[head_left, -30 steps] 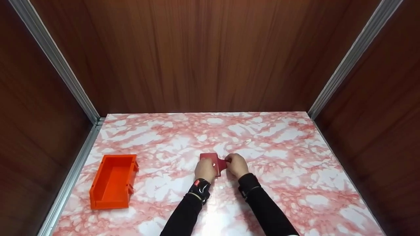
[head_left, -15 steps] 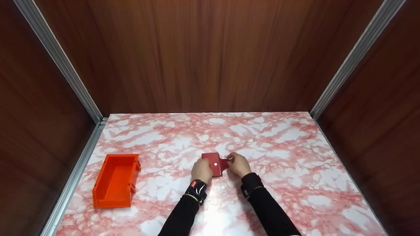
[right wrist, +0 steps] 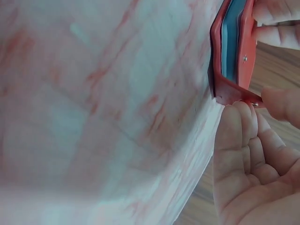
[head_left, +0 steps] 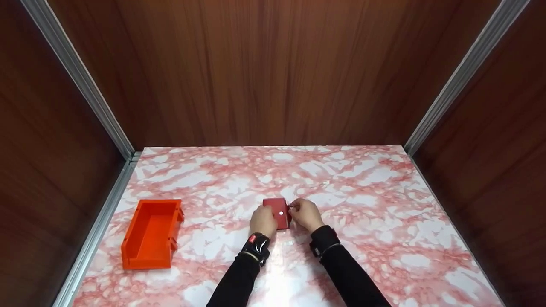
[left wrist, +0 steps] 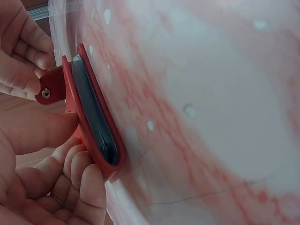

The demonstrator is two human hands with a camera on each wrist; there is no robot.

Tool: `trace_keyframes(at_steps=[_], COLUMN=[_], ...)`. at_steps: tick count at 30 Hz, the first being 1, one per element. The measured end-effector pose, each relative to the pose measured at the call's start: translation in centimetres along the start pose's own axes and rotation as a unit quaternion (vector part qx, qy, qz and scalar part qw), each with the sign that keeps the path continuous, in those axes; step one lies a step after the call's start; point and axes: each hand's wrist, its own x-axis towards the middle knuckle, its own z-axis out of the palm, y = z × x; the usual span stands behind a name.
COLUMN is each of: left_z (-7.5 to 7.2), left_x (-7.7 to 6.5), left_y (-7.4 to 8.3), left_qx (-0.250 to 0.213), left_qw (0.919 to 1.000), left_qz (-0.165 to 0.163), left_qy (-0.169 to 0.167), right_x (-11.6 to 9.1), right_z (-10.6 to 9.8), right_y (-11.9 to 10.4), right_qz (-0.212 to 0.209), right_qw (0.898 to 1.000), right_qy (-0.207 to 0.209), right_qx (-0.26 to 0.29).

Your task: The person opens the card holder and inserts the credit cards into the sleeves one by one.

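A small red card holder (head_left: 276, 208) with a snap strap stands near the middle of the table, a light stud on its front cover. My left hand (head_left: 262, 221) grips its left side, thumb on the front cover. In the left wrist view, dark clear sleeves (left wrist: 89, 103) show between the covers. My right hand (head_left: 306, 214) pinches the end of the strap (right wrist: 229, 93) at the holder's right side. In the left wrist view the strap bends round toward the front cover, its metal snap (left wrist: 46, 93) apart from the cover.
An orange open bin (head_left: 151, 234) sits on the left part of the pink and white marbled table (head_left: 362, 256). Brown wood-look panels (head_left: 264, 76) with grey metal corner rails enclose the back and sides.
The strap stuck out to the right and is now bent in against the holder, as my right hand moved left. My left hand slid left earlier, uncovering the stud.
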Motion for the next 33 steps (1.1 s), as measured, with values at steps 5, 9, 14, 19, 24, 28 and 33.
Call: trace_keyframes(at_steps=[5,9,14,19,24,28,33], left_z=[0.0,0.1,0.0,0.0,0.1,0.0,0.0], left_x=[0.0,0.0,0.0,0.0,0.1,0.1,0.2], left_y=[-0.1,0.0,0.1,0.0,0.0,0.0,-0.2], left_qx=[-0.004,-0.003,0.006,0.007,0.005,0.008,0.007], left_qw=[1.0000,1.0000,0.9998,0.9998,0.9999,0.9999,0.9998], left_qz=[0.005,0.004,0.015,0.016,0.011,0.012,0.016], left_qy=[0.003,0.007,0.013,0.011,0.010,0.007,0.004], right_x=[0.1,0.1,0.2,0.4,0.6,0.7,0.6], right_z=[0.2,0.4,0.6,1.0,1.5,1.7,2.0], right_y=[-0.3,-0.4,-0.5,-1.0,-1.4,-1.6,-1.7], right_qz=[0.002,-0.003,-0.009,-0.020,-0.032,-0.040,-0.028], right_qw=[1.000,1.000,1.000,1.000,0.997,0.995,0.995], right_qy=[0.006,0.012,0.009,-0.002,-0.005,0.001,0.003], right_qx=[-0.008,-0.006,-0.008,-0.023,-0.065,-0.088,-0.091])
